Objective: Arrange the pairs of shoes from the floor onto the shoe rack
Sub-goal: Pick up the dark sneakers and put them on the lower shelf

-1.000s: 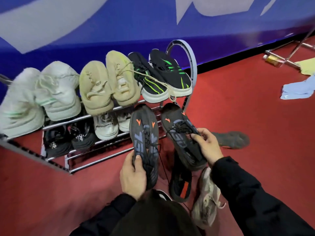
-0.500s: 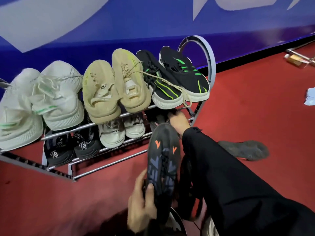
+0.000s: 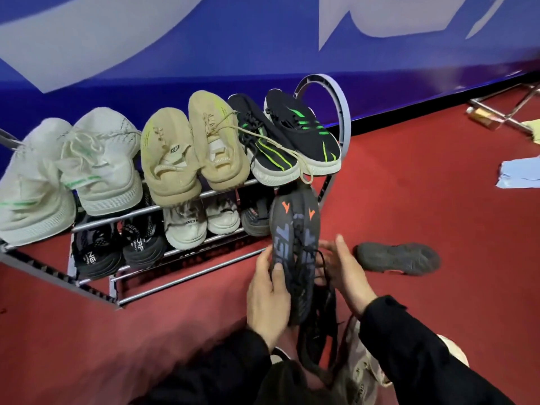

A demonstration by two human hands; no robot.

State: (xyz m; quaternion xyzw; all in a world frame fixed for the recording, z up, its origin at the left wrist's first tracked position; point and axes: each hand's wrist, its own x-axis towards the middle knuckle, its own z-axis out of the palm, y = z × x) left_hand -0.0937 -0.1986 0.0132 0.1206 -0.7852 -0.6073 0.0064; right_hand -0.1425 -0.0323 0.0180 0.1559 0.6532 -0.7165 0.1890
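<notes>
Gripping the dark grey shoe (image 3: 293,252) by its heel end, my left hand (image 3: 270,299) has its thumb across the upper and its fingers wrapped behind, so the shoe stands nearly upright with its toe pointing up at the shoe rack (image 3: 187,273). That toe, marked with two orange arrowheads, sits just in front of the rack's lower shelf at its right end, below the black shoes with green stripes (image 3: 286,135). My right hand (image 3: 344,273) is open, fingers spread, just beside the shoe on the side away from the rack's middle, with the loose black laces (image 3: 317,258) at its palm; I cannot tell whether it is touching them. On the rack's top shelf, left of the black pair, lie a tan pair (image 3: 193,147) and then a pale white pair (image 3: 73,171). The lower shelf holds a black mesh pair (image 3: 119,247) at its left, a cream pair (image 3: 201,223) in the middle and one dark shoe (image 3: 257,217) just left of the shoe I hold. On the red floor (image 3: 409,200), right of the rack, another dark shoe (image 3: 397,258) lies sole up. Nearer to me than the rack, more footwear lies under my sleeves, largely hidden.
</notes>
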